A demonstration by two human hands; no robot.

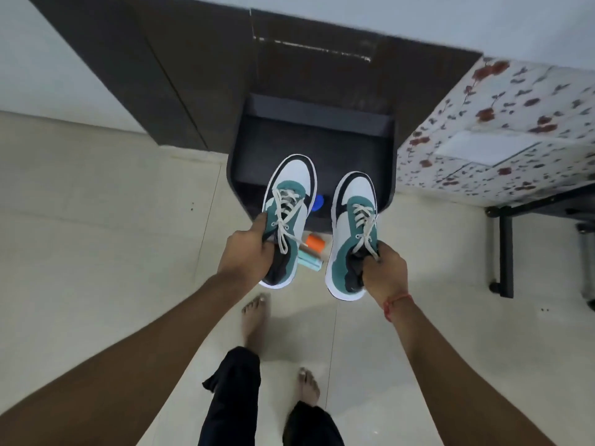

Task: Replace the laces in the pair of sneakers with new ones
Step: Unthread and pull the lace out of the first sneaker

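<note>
I stand and hold a pair of white, teal and black sneakers in the air, toes pointing away from me. My left hand grips the left sneaker by its collar. My right hand grips the right sneaker at its collar too. Both sneakers are threaded with off-white laces, tied, with loose ends hanging near my fingers. Under the sneakers, on the floor, lie an orange roll and a pale teal packet; what they are I cannot tell.
A dark low shelf or step sits in front, with a blue round object on it, below a dark brown wardrobe. A flower-patterned bed on a black frame stands at the right. My bare feet are on the pale tiled floor.
</note>
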